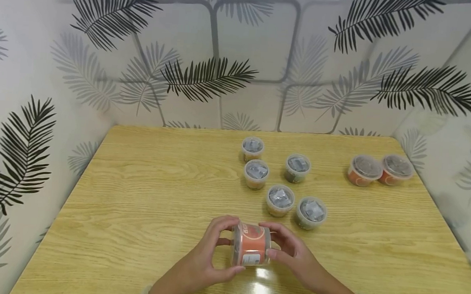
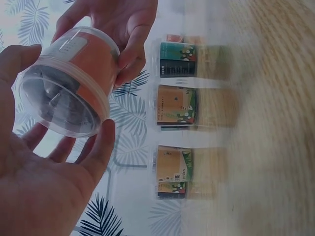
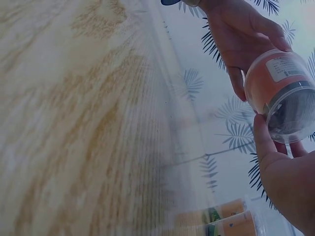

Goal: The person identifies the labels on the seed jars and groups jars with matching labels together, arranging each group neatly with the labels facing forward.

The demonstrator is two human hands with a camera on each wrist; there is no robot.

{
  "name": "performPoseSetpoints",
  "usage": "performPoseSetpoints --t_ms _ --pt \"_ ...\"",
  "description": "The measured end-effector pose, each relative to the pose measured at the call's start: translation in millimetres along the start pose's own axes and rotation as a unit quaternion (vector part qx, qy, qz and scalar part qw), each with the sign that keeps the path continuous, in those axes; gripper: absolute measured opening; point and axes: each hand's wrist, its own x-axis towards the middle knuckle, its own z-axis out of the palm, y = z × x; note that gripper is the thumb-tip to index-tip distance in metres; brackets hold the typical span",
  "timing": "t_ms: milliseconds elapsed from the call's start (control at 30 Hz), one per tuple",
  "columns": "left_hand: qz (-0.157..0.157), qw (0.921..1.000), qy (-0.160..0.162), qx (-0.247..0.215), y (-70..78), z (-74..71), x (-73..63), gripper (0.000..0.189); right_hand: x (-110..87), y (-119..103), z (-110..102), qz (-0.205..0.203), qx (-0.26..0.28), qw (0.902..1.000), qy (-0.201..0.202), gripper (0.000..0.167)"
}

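Observation:
Both hands hold a clear plastic tub point(image 1: 252, 244) with an orange label and a white sticker, tipped onto its side above the front of the table. My left hand point(image 1: 209, 251) grips its lidded end, thumb below and fingers above in the head view. On the opposite end, my right hand point(image 1: 295, 256) pinches the tub near its base. In the left wrist view, the tub's clear lid point(image 2: 61, 101) faces the left palm, and dark contents show through it. The right wrist view shows the dark, rounded end of the tub point(image 3: 293, 113) by the right fingers.
Several small lidded cups stand mid-table beyond the hands, the nearest being a cup point(image 1: 280, 200) and another cup point(image 1: 311, 213). Two orange-labelled tubs, one left point(image 1: 364, 170) and one right point(image 1: 396, 170), stand side by side at the back right. A leaf-patterned backdrop point(image 1: 250, 44) borders the wooden table point(image 1: 143, 195).

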Motion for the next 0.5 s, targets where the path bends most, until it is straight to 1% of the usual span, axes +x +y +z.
performPoseSetpoints --t_ms 133,267,367,500 --pt "-0.032 0.9994 -0.01 0.0 -14.6 2.3 -3.7 0.086 0.1 2.1 0.9 -0.015 0.019 0.9997 0.002 0.048" --pt "-0.082 0.9964 -0.005 -0.02 -19.3 2.6 -5.5 0.08 0.9 3.3 1.8 -0.035 0.037 0.9987 0.005 0.052" --pt "-0.099 0.9948 -0.002 -0.025 -19.1 1.6 -5.6 0.074 1.8 3.0 2.4 -0.054 0.041 0.9977 0.007 0.055" --pt "-0.109 0.9935 0.002 -0.032 -17.7 0.3 -5.4 0.071 2.8 2.3 3.4 -0.074 0.041 0.9964 0.008 0.057"
